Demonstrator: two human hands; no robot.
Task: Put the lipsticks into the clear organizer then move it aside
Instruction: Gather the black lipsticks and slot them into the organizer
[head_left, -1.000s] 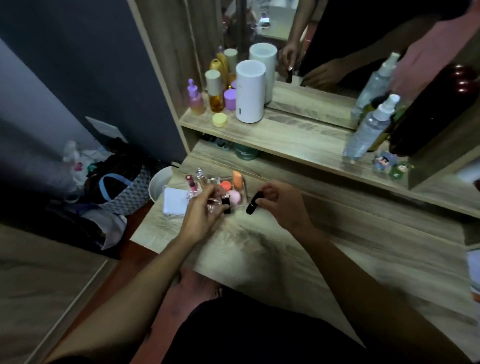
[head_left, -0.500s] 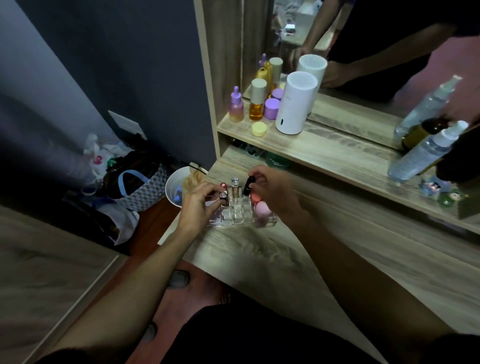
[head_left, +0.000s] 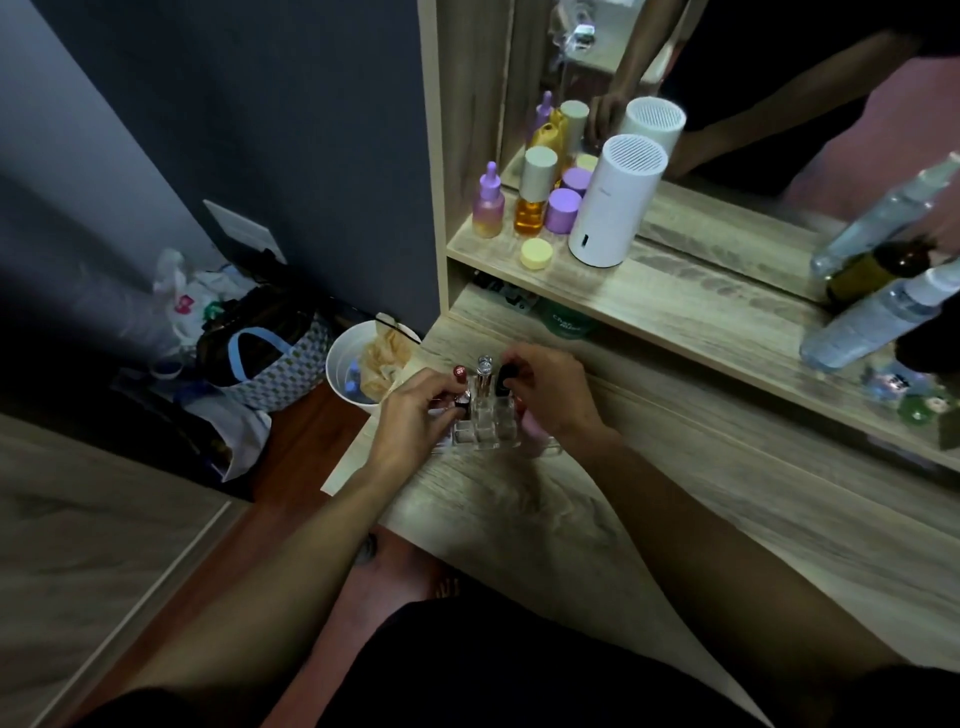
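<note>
Clear organizer (head_left: 480, 434) — gridded; right hand (head_left: 550, 395) pinches black lipstick (head_left: 505, 378), left hand's (head_left: 415, 415) grip unclear.

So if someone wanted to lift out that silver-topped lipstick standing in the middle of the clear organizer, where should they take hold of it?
Probably by its cap, from straight above. The silver-topped lipstick stands upright in the clear organizer, so only its top pokes clear of the compartment walls. The left hand and right hand crowd both sides, and neighbouring lipsticks stand close, so a fingertip pinch on the cap, pulled straight up, looks safest.

Dim room: dark blue wall (head_left: 234, 104), wooden vanity (head_left: 727, 499), mirror (head_left: 779, 104), reddish floor (head_left: 291, 467).
</note>
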